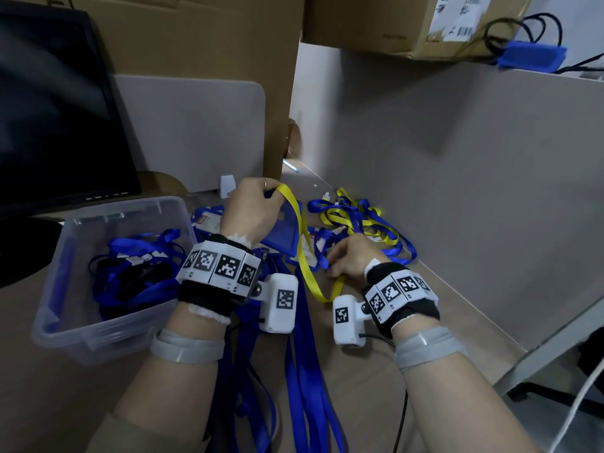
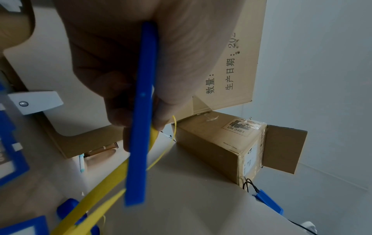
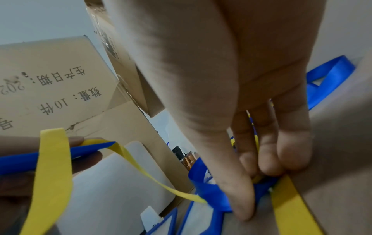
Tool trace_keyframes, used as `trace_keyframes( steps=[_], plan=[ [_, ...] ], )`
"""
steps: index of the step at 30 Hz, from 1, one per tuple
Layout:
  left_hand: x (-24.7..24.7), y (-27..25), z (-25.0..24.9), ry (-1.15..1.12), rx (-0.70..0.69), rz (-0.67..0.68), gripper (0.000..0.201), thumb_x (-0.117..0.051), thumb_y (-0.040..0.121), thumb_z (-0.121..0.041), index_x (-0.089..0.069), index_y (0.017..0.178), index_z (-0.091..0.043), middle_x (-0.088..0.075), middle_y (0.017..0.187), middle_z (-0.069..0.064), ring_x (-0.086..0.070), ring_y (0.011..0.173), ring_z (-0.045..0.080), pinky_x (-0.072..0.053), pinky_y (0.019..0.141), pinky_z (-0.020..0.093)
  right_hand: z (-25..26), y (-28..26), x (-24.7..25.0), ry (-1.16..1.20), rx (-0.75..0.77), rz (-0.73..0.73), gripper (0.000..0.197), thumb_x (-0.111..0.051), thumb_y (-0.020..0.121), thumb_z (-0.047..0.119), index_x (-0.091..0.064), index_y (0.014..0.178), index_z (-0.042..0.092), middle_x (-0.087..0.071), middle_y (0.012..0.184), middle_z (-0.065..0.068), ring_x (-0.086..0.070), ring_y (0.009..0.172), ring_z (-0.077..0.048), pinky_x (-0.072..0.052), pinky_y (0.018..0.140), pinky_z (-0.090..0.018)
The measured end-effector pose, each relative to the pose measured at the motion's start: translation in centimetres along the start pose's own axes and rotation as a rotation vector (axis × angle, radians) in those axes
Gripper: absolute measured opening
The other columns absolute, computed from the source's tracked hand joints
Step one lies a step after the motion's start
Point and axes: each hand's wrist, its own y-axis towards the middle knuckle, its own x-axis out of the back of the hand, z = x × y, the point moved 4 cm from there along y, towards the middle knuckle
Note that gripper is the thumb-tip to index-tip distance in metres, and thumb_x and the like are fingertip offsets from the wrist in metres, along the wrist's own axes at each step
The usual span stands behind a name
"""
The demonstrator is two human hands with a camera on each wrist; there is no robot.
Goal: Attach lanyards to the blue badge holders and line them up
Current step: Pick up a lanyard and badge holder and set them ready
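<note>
Left hand [image 1: 251, 207] up over the desk, gripping stiff, light blue badge holder [image 2: 141, 111] by its top edge. Right hand [image 1: 351, 255] pinching soft, floppy yellow lanyard [image 1: 302, 253] low down. Best held near the clip end.

Left hand [image 1: 251, 207] raised, fingers curled, grip closed on held items. Right hand [image 1: 351, 255] lower and to its right, palm down at worktop [image 1: 376, 387], fingers [image 3: 292, 143] bent, thumb pressing down, pinching. Both wrists banded.
</note>
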Motion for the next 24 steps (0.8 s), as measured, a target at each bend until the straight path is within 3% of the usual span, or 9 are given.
trace_keyframes(
  steps=[2,5,7,9,11,13,19,22,24],
  plan=[
    [-0.1,0.0,0.1,0.016,0.001,-0.002,0.024,-0.053,0.098,-0.023,-0.077,0.101,-0.023,-0.075,0.082,0.000,-0.067,0.074,0.006,-0.057,0.084,0.039,-0.5,0.0,0.1,0.050,-0.036,-0.037,0.016,-0.084,0.074,0.013,-0.071,0.076,0.021,-0.067,0.079,0.005,-0.065,0.087,-0.021,-0.056,0.080,-0.035],
    [-0.1,0.0,0.1,0.038,-0.004,-0.002,0.024,-0.053,0.097,-0.023,-0.077,0.099,-0.023,-0.074,0.082,0.000,-0.064,0.075,0.004,-0.057,0.083,0.039,-1.4,0.0,1.4,0.320,-0.087,-0.275,0.019,-0.072,0.082,0.011,-0.060,0.072,0.021,-0.073,0.082,-0.017,-0.073,0.082,-0.036,-0.061,0.078,-0.051],
    [-0.2,0.0,0.0,0.054,-0.004,0.007,0.025,-0.053,0.097,-0.021,-0.077,0.099,-0.023,-0.075,0.088,0.002,-0.064,0.079,0.006,-0.057,0.084,0.041,-1.8,-0.3,3.3,0.505,-0.094,-0.547,0.020,-0.061,0.088,0.011,-0.055,0.077,0.026,-0.074,0.086,-0.016,-0.075,0.076,-0.033,-0.062,0.075,-0.050],
    [-0.2,0.0,0.1,0.061,-0.003,0.008,0.025,-0.053,0.098,-0.022,-0.077,0.100,-0.023,-0.075,0.091,0.003,-0.064,0.084,0.009,-0.057,0.086,0.043,-1.6,-1.2,5.2,0.545,-0.092,-0.716,0.014,-0.056,0.093,0.013,-0.058,0.100,0.024,-0.072,0.102,-0.011,-0.073,0.088,-0.029,-0.057,0.082,-0.039],
    [-0.3,0.1,0.1,0.069,-0.002,0.007,0.025,-0.053,0.098,-0.023,-0.077,0.100,-0.024,-0.075,0.091,0.002,-0.064,0.087,0.009,-0.056,0.088,0.042,-1.3,-1.4,5.5,0.416,-0.113,-0.659,0.037,-0.060,0.094,0.014,-0.051,0.130,0.012,-0.061,0.125,-0.015,-0.062,0.111,-0.034,-0.044,0.083,-0.032],
    [-0.3,0.2,0.1,0.082,-0.008,0.008,0.025,-0.053,0.098,-0.023,-0.077,0.101,-0.024,-0.075,0.091,0.002,-0.062,0.085,0.004,-0.055,0.087,0.039,-1.1,-1.3,4.7,0.319,-0.137,-0.516,0.055,-0.065,0.092,0.014,-0.041,0.140,0.008,-0.047,0.139,-0.018,-0.054,0.121,-0.037,-0.039,0.083,-0.031],
    [0.1,0.4,0.5,0.100,-0.026,-0.003,0.026,-0.052,0.098,-0.023,-0.077,0.104,-0.024,-0.075,0.083,0.000,-0.060,0.078,0.000,-0.050,0.079,0.030,-1.8,-1.0,2.9,0.078,-0.158,-0.360,0.034,-0.071,0.086,0.027,-0.066,0.119,0.023,-0.066,0.123,-0.006,-0.062,0.111,-0.028,-0.043,0.075,-0.029],
    [0.2,0.6,0.6,0.096,-0.025,-0.006,0.025,-0.052,0.098,-0.024,-0.077,0.102,-0.024,-0.074,0.080,-0.002,-0.061,0.078,0.001,-0.049,0.076,0.029,-2.5,-1.0,1.7,0.052,-0.187,-0.180,0.057,-0.082,0.077,0.023,-0.061,0.131,0.019,-0.063,0.127,-0.008,-0.059,0.118,-0.029,-0.051,0.090,-0.035],
    [0.1,0.6,0.8,0.086,-0.029,0.000,0.025,-0.053,0.097,-0.023,-0.078,0.101,-0.024,-0.072,0.075,-0.003,-0.065,0.080,0.008,-0.052,0.079,0.032,-2.9,-0.8,1.5,0.037,-0.204,-0.174,0.068,-0.081,0.076,0.011,-0.053,0.138,0.020,-0.059,0.134,-0.010,-0.055,0.123,-0.031,-0.052,0.098,-0.039]
  ],
)
